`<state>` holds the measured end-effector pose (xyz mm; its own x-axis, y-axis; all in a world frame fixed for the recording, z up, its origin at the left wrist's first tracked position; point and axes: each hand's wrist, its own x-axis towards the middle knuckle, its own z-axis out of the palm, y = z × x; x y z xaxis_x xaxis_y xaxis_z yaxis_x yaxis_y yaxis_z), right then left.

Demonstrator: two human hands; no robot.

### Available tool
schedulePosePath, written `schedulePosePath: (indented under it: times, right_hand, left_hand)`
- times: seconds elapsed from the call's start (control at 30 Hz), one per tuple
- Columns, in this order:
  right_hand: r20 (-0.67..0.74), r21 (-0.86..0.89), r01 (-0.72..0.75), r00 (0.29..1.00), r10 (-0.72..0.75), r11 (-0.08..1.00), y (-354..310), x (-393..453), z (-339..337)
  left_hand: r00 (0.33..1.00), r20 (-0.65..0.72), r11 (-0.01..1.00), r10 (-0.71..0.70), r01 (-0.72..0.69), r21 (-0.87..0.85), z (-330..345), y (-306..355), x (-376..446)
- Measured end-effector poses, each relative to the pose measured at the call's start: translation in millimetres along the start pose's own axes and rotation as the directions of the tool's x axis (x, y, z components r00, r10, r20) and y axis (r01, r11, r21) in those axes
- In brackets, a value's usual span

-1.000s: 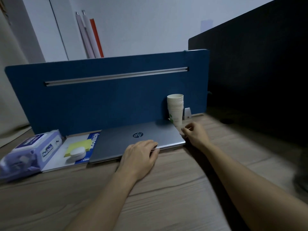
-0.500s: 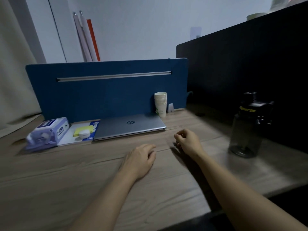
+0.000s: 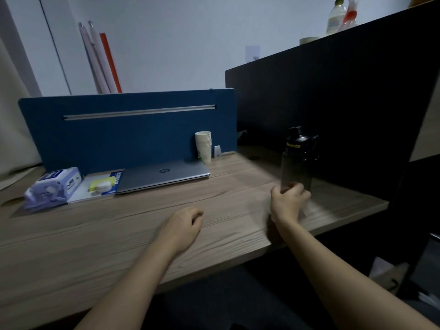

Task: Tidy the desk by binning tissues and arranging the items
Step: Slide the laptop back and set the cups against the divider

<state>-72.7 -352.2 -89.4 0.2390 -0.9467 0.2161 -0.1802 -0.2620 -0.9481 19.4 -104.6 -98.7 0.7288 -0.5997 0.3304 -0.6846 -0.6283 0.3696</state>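
A dark see-through water bottle (image 3: 298,158) with a black lid stands on the right of the wooden desk (image 3: 119,229). My right hand (image 3: 288,202) wraps its thumb and fingers around the bottle's base. My left hand (image 3: 182,226) lies on the desk's middle, fingers curled in, holding nothing. A shut grey laptop (image 3: 162,176) lies against the blue divider (image 3: 133,134). Left of it lie a blue-and-white pad (image 3: 95,186) carrying a yellow note and a small white round case (image 3: 102,186), then a purple wet-wipes pack (image 3: 53,186). A stack of paper cups (image 3: 203,146) stands right of the laptop.
A tall black partition (image 3: 345,103) walls off the desk's right side, with bottles on its top edge. The desk's front edge runs across near my forearms. Rolled poles lean against the wall behind the divider. A small grey bracket (image 3: 217,151) sits beside the cups.
My view has pulled back and turned right. My right hand went from the desk's middle to the water bottle and closed around its base. My left hand stayed on the desk and curled in.
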Motion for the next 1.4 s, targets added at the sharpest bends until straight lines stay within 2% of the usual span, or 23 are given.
schedulePosePath:
  times: [0.1, 0.17, 0.43, 0.67, 0.83, 0.93, 1.07, 1.23, 1.4]
  right_hand:
    - [-0.128, 0.143, -0.01, 0.991, 0.028, 0.99, 1.2, 1.7, -7.5]
    - [-0.136, 0.168, 0.0, 0.99, 0.023, 0.986, 1.2, 3.6, -6.9]
    - [-0.036, 0.062, 0.076, 0.997, -0.074, 0.995, 5.3, 22.3, 17.4]
    - [-0.087, 0.003, 0.053, 0.995, -0.052, 0.999, 7.8, 60.0, 43.6]
    - [0.036, -0.025, 0.099, 0.995, -0.098, 0.995, 10.7, 92.2, 72.3]
    - [0.128, -0.039, 0.161, 0.98, -0.155, 0.986, 10.1, 106.1, 93.1]
    - [0.234, -0.054, 0.228, 0.949, -0.21, 0.972, 5.8, 116.3, 125.5]
    - [0.312, -0.041, 0.267, 0.919, -0.241, 0.963, -3.2, 130.7, 173.5]
    - [0.324, -0.068, 0.288, 0.912, -0.251, 0.955, -10.3, 143.4, 223.2]
  left_hand:
    - [1.0, 0.008, 1.0, -0.009, 0.009, -0.009, -0.7, -2.4, 1.9]
    - [1.0, 0.016, 1.0, -0.01, 0.01, -0.014, -0.8, -3.9, 4.6]
    - [0.998, 0.063, 0.998, -0.015, 0.019, -0.055, 1.5, -24.3, 28.5]
    - [0.999, 0.033, 0.999, 0.012, -0.01, -0.039, 6.7, -45.0, 58.0]
    - [0.999, -0.011, 0.998, 0.043, -0.042, 0.054, 11.2, -67.1, 87.8]
    - [0.999, -0.035, 0.998, 0.005, -0.003, 0.066, 14.3, -79.7, 107.0]
    - [0.995, -0.095, 0.997, 0.037, -0.03, 0.07, 18.3, -90.5, 136.7]
    - [0.993, -0.114, 0.996, 0.032, -0.023, 0.082, 26.8, -100.2, 174.2]
    - [0.99, -0.117, 0.992, 0.08, -0.067, 0.106, 34.1, -107.2, 199.8]
